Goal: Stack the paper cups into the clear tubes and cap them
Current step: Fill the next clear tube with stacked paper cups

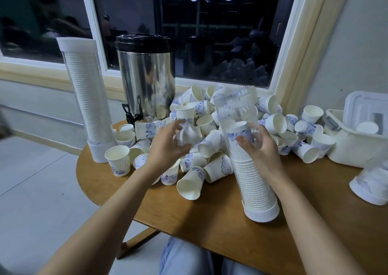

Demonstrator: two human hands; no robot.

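Right grip: your right hand (262, 148) is wrapped round the clear tube (237, 111) at about mid-height, fingers curled on its right side and thumb across the near face.
Left grip: your left hand (168, 143) has fingers and thumb loosely curled round one paper cup (188, 134). The cup is motion-blurred, so the exact contact points cannot be read.
Cup vs. tube: the held cup is left of the tube, near it but apart, and lower than the tube's open top.
Tube posture: it stands on the table (189, 222) on its white base cap (262, 212), tilted so that the top leans far and left.
Tube contents: a nested stack of cups runs from the base up to about the level of your right fingers. Above that, only clear wall shows.
Full tube (88, 98): far left and upright, packed with cups along its whole height, with a white top cap (76, 43) on it.
Loose cups (212, 144): heaped between the two tubes, most on their sides and a few upright.
Steel urn (147, 75): far side of the table, behind the heap.
White bin (352, 148): right edge of the table. It holds a lid (367, 104) leaning inside and one cup.
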